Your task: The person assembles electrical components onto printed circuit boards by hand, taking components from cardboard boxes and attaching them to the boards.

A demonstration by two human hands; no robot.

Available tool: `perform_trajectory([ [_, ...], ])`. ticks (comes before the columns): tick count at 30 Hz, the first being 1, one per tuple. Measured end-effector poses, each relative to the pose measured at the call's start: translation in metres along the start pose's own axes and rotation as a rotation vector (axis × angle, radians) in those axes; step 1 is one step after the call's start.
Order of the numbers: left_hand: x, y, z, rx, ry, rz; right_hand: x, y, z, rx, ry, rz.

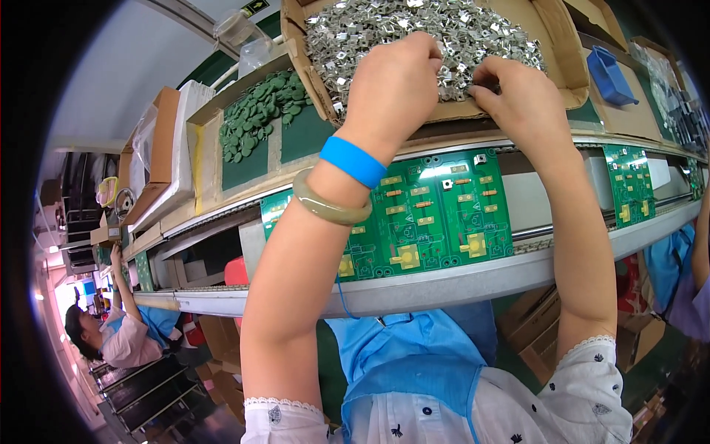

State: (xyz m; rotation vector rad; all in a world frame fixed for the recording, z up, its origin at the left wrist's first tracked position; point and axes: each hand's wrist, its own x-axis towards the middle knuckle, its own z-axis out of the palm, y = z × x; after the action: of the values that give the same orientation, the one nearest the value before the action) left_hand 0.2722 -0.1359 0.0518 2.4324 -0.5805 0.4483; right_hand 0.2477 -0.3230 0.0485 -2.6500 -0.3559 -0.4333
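Observation:
Both arms reach over a rail to a cardboard box (563, 46) heaped with small shiny metal clips (414, 18). My left hand (396, 85), with a blue wristband and a jade-coloured bangle on its arm, is closed in a pinch above the clips; its fingertips are partly hidden. My right hand (526, 100) has thumb and forefinger curled together at the box's near side, among the clips. Whatever either hand pinches is too small to make out. Below them, a green circuit board (436, 211) lies on the rail, with two metal clips standing on its upper part.
Green disc-shaped components (259, 111) fill a tray at the left. A blue plastic bin (611, 75) stands right of the box. Another circuit board (629, 185) sits farther along the metal conveyor rail (444, 285). Another person (122, 333) works at the far left; a further one shows at the right edge.

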Motion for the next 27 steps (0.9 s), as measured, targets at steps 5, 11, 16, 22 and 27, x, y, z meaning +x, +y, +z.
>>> perform_trajectory([
  [5, -0.012, 0.004, -0.037, -0.590, -0.059, -0.264, 0.004, 0.005, 0.006, -0.109, 0.027, -0.074],
  [11, -0.060, 0.003, -0.086, -0.861, -0.108, -0.428, -0.003, -0.009, -0.005, 0.105, 0.054, 0.079],
  [16, -0.108, -0.010, -0.102, -0.813, -0.245, -0.515, -0.029, -0.045, -0.011, 0.795, -0.093, 0.033],
  [22, -0.139, -0.009, -0.091, -0.686, -0.286, -0.607, -0.045, -0.058, 0.014, 0.612, -0.204, -0.249],
  [27, -0.148, -0.016, -0.075, -0.362, -0.230, -0.201, -0.049, -0.057, 0.025, 0.329, -0.250, -0.376],
])
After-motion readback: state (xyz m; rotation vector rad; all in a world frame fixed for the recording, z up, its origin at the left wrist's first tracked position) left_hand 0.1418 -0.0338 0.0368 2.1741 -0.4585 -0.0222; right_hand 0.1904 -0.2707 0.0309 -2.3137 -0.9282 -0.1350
